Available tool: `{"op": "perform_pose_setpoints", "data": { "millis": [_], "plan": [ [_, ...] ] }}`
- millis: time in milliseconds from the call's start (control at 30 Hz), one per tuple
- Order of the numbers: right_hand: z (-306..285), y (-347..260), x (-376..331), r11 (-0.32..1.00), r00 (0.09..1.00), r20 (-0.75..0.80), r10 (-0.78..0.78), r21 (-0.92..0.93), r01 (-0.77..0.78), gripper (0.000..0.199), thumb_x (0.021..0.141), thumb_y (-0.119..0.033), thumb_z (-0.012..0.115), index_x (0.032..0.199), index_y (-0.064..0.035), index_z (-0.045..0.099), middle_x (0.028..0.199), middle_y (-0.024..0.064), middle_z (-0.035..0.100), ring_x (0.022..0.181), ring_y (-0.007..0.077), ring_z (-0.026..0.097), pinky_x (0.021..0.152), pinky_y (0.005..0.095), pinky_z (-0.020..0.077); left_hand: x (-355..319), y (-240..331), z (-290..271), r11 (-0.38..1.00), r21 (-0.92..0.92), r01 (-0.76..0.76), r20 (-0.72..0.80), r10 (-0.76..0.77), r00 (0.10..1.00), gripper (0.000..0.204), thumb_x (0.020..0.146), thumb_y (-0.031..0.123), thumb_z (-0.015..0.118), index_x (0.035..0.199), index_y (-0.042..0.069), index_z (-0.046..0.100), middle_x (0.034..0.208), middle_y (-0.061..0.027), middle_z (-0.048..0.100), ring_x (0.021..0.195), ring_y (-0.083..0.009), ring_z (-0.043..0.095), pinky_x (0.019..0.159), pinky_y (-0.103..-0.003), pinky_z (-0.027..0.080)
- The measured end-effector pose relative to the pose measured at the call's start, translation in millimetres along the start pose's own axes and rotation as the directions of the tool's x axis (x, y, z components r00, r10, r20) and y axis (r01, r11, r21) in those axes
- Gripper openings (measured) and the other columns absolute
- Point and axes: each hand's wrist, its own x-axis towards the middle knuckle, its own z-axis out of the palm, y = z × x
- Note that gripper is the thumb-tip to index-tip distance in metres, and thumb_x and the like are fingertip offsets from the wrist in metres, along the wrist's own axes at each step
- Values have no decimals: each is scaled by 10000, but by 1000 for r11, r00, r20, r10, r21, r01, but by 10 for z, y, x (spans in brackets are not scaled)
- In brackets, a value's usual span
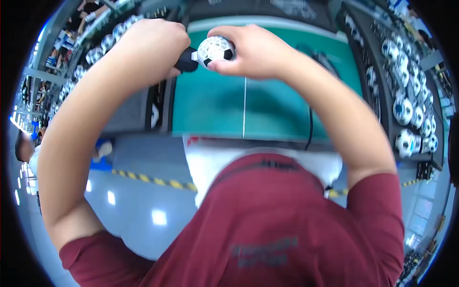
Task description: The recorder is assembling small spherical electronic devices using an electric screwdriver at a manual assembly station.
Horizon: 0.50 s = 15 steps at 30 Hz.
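Over the far part of a green work mat [205, 112], both my hands are raised close together. My right hand [256, 50] grips a small ball [215, 47] with a black-and-white football pattern, thumb in front and fingers around its far side. In my left hand [155, 45] is a black part [187, 62], its fingers closed around it and mostly hidden behind the back of the hand. A short white piece between the black part and the ball meets the ball's left side; whether they are joined, I cannot tell.
On the right, a dark rack [382, 88] carries many football-patterned balls [403, 111]. More balls [107, 43] line the left side. A dark, blurred tool [327, 64] lies beyond my right forearm, and a black cable [311, 126] crosses the mat. Another person [25, 147] is at the far left.
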Motion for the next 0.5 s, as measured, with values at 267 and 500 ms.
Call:
{"op": "perform_pose_setpoints", "data": {
  "millis": [267,500],
  "plan": [
    [-35,94,-684,649,989,-141,53,758,73,518,836,-258,759,1266,-5,619,1108,148,720,930,233,699,824,349,570,-317,549,290,90,-995,32,44,140,989,403,825,354,826,941,-22,735,754,-84,666,631,-176,571,589,-287,437],
    [157,84,-830,164,904,83,420,973,-165,463,880,-238,745,1231,25,596,1123,162,694,936,204,688,827,313,569,-210,1566,928,-240,-954,-182,-115,-269,956,559,1037,495,549,1140,-40,670,841,-75,705,684,-135,603,630,-268,465]
  ]
}}
